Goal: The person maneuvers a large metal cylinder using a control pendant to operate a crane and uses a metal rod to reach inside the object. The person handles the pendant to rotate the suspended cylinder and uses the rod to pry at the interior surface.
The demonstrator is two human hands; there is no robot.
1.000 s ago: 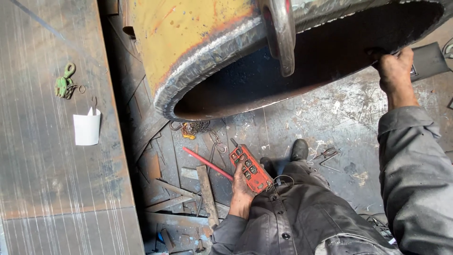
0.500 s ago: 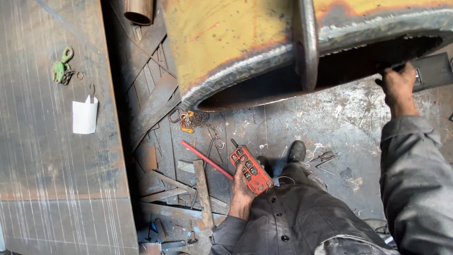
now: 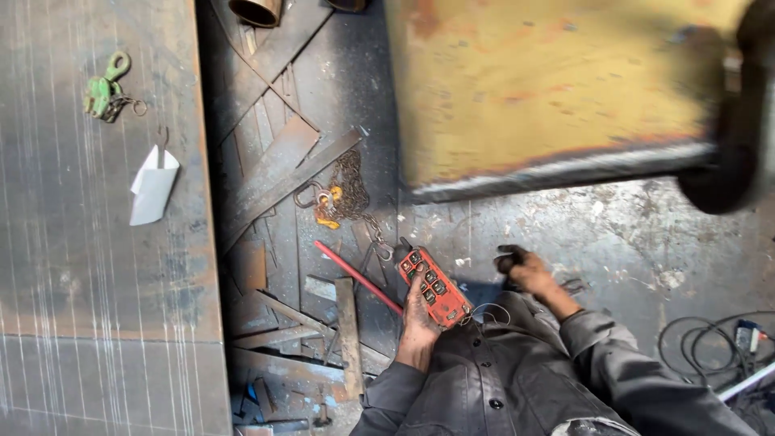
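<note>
My left hand (image 3: 420,321) grips an orange remote with rows of dark buttons (image 3: 434,287), held in front of my grey jacket. My right hand (image 3: 526,269), dirty and loosely curled, hangs free just right of the remote and holds nothing. Above both hands a large yellow, rust-stained steel cylinder (image 3: 557,89) fills the upper right, with a dark lifting lug (image 3: 731,153) on its rim.
A big steel plate (image 3: 97,266) covers the left, with a green clamp (image 3: 105,90) and a folded white paper (image 3: 152,187) on it. Scrap strips, a chain with a yellow hook (image 3: 339,198) and a red rod (image 3: 355,276) lie on the floor. Cables (image 3: 710,347) coil at right.
My right hand has let go of the cylinder's rim and dropped down beside the remote. The cylinder now sits higher and further right in view. The left hand still holds the remote.
</note>
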